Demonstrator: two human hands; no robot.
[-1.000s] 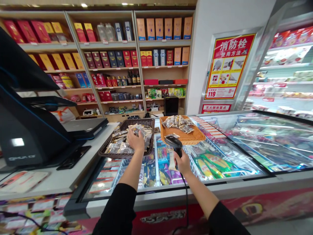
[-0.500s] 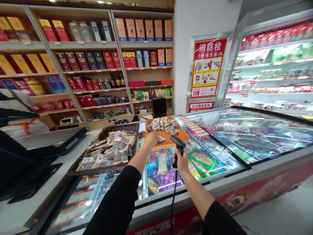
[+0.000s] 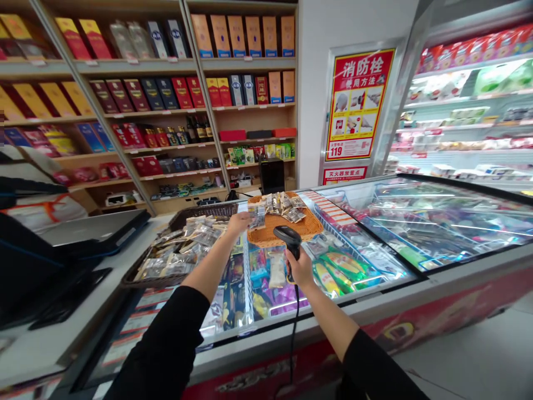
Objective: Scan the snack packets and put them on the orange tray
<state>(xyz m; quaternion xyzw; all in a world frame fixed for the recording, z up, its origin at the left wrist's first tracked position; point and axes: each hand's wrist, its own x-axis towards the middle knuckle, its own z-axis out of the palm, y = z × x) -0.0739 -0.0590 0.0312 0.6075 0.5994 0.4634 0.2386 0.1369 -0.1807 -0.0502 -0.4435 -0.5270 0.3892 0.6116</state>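
Observation:
My left hand (image 3: 239, 222) is closed on the edge of a small clear packet (image 3: 257, 215), lifted at the left side of the orange woven tray (image 3: 287, 233). What the packet contains is too small to make out. Several similar packets (image 3: 283, 204) lie at the back of that tray. In my right hand (image 3: 300, 268) is a black handheld barcode scanner (image 3: 291, 239), its head pointing left and its cable hanging down. To the left of my left hand, a dark brown wicker basket (image 3: 137, 275) holds a heap of the same kind of packets.
Tray and basket rest on a glass-topped chest freezer (image 3: 366, 294) full of bagged goods. A counter with a dark monitor-like device (image 3: 104, 239) stands at left. Shelves of boxed goods (image 3: 150, 94) line the back; a lit display fridge (image 3: 470, 128) is at right.
My left hand has raised the packet from the orange tray and drawn it left, toward the brown basket. The scanner in my right hand has shifted slightly left.

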